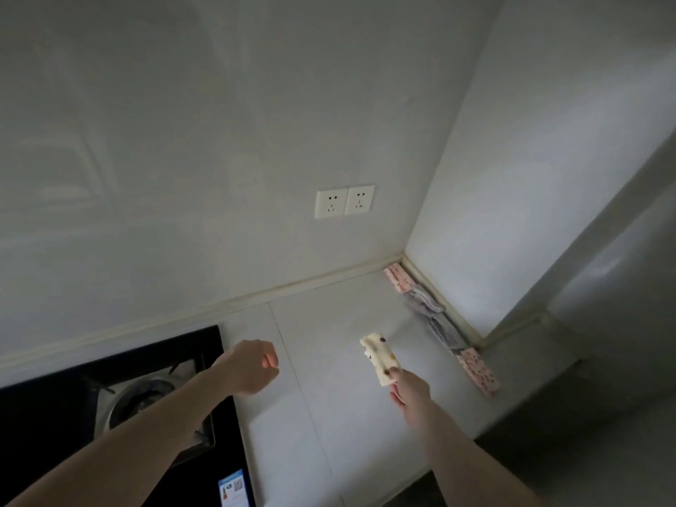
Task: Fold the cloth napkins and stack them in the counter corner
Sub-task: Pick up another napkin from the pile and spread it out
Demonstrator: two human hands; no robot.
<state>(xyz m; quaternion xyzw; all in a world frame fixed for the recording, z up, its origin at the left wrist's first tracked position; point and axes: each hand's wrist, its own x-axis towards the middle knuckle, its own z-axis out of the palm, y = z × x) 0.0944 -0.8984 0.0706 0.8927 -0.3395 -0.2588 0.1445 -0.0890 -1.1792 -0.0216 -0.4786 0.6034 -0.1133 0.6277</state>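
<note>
My right hand (pixel 409 391) pinches one end of a folded cream napkin with dark and yellow dots (pixel 378 356), holding it above the white counter (pixel 329 360). My left hand (pixel 254 365) hovers over the counter left of it, fingers curled, holding nothing. Along the right wall lie several folded napkins in a row: a pink patterned one (pixel 399 278) in the corner, two grey ones (pixel 426 303) (pixel 448 333), and another pink patterned one (pixel 479 369) nearest me.
A black gas hob (pixel 55 404) with a metal burner ring (pixel 135 400) takes up the counter's left side. Two white wall sockets (pixel 344 201) sit above the counter. A box with a blue label (pixel 234 488) lies at the hob's front edge.
</note>
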